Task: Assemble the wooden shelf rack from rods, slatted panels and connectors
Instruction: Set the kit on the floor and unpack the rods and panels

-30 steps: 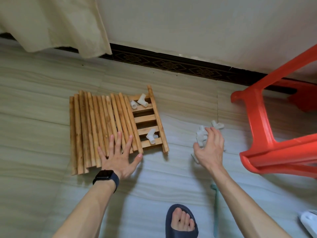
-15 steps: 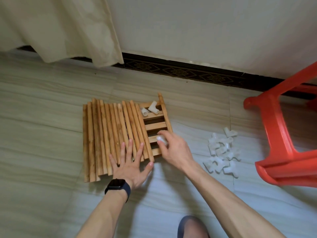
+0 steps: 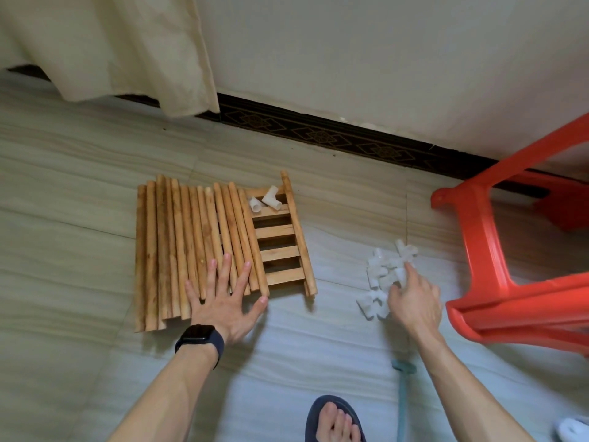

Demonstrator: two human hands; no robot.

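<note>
- Left hand [image 3: 223, 303], a dark watch [image 3: 200, 338] on its wrist, lies flat with fingers spread wide on the near ends of the wooden rods [image 3: 178, 247], centre-left.
- The rods lie side by side over a slatted panel [image 3: 280, 232]. Its bare right part carries two white connectors [image 3: 269, 200] near the top.
- Right hand [image 3: 414, 301] reaches into the pile of white connectors [image 3: 387, 269] at centre right. Its fingertips are among them, but I cannot tell whether they pinch one.
- A red plastic chair [image 3: 490, 250] is at the right edge.
</note>
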